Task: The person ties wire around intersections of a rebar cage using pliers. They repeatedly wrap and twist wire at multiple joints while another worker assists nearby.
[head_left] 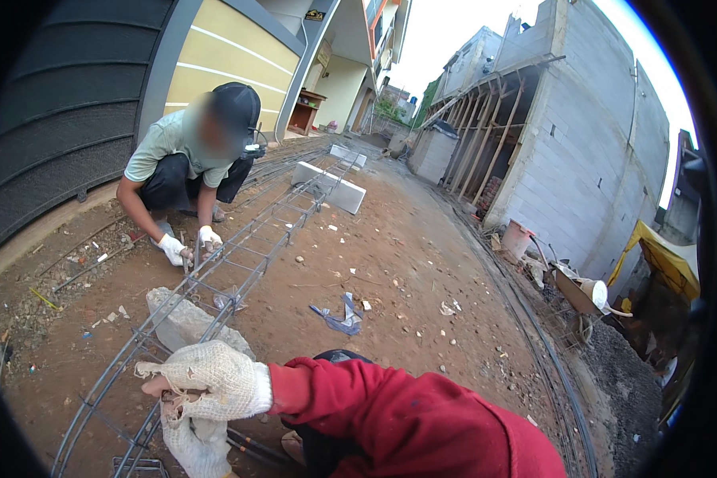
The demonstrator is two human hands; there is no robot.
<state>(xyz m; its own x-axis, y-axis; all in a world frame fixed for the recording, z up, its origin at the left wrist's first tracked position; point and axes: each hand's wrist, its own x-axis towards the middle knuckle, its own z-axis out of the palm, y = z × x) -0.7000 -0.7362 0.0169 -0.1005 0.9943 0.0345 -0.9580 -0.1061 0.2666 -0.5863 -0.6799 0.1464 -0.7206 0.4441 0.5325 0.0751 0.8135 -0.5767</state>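
Observation:
A long rebar cage (243,275) of steel bars and square stirrups runs from the lower left toward the far middle. At its near end, my right hand (213,381) in a worn, torn white knit glove has its fingers bent together. Just below, my left hand (195,448), also gloved, meets it; its fingers are largely hidden. What the fingers hold cannot be made out. A grey concrete block (185,317) lies under the cage beside my hands. Across the cage, a crouching person (191,151) in a cap and white gloves grips the bars.
White blocks (331,187) support the cage farther off. A torn blue-grey scrap (341,314) lies on the dirt. Long bars (546,350) run along the right, near a wheelbarrow (575,288), a pink bucket (518,237) and a gravel heap (621,390). A dark gate (64,103) borders the left.

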